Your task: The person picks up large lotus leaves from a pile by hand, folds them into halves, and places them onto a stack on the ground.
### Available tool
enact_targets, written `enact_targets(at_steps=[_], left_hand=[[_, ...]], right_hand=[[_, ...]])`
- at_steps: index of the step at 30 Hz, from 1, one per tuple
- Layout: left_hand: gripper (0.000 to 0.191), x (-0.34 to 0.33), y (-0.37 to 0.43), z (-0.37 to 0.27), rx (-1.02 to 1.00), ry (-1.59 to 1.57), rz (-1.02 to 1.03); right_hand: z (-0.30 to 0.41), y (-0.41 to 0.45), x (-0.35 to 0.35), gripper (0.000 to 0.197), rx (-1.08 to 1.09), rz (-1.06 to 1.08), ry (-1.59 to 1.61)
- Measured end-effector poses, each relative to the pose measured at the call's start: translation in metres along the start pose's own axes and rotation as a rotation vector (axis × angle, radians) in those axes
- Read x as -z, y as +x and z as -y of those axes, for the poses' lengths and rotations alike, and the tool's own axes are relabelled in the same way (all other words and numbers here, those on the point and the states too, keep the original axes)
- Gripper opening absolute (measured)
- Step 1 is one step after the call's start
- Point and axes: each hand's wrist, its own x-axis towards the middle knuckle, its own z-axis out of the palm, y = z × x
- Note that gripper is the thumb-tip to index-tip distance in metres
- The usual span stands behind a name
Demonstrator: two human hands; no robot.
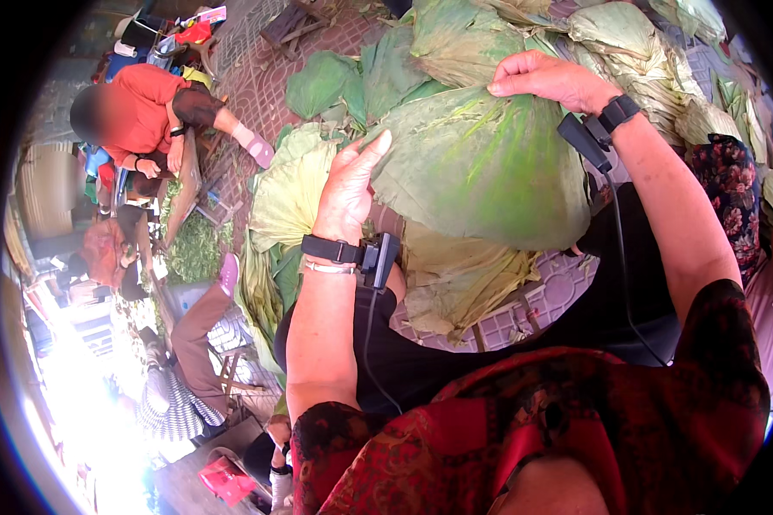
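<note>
A large green lotus leaf [483,167] is stretched between my two hands. My left hand [354,183] grips its left edge, thumb up, the other fingers partly hidden. My right hand [544,80] pinches the upper edge between thumb and fingers. Below the held leaf lies a yellowish, drier leaf pile [464,277]. Pale folded leaves [296,187] lie just left of my left hand, and another broad leaf [464,42] lies beyond the held one. Each wrist wears a black strap with a small cabled device.
Stacked dry leaves [625,38] fill the upper right. Smaller green leaves [325,84] lie on the patterned paving [251,64]. A person in an orange top [148,96] sits at upper left near a heap of green plant matter [200,248]. Other people are at left and right.
</note>
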Motion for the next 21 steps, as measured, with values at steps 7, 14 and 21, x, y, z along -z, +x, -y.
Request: enact_targets(at_steps=[7,14,21], left_hand=[[0.028,0.022,0.010,0.008,-0.096,0.141,-0.194],[0.030,-0.010,0.016,0.021,0.009,0.222,-0.011],[0.032,0.000,0.011,0.081,0.155,0.485,0.049]], right_hand=[[-0.025,0.013,0.027,0.025,0.047,-0.545,0.017],[-0.131,-0.006,0.172,0.034,0.066,-0.684,-0.119],[-0.034,0.011,0.054,0.041,-0.138,-0.790,0.034]])
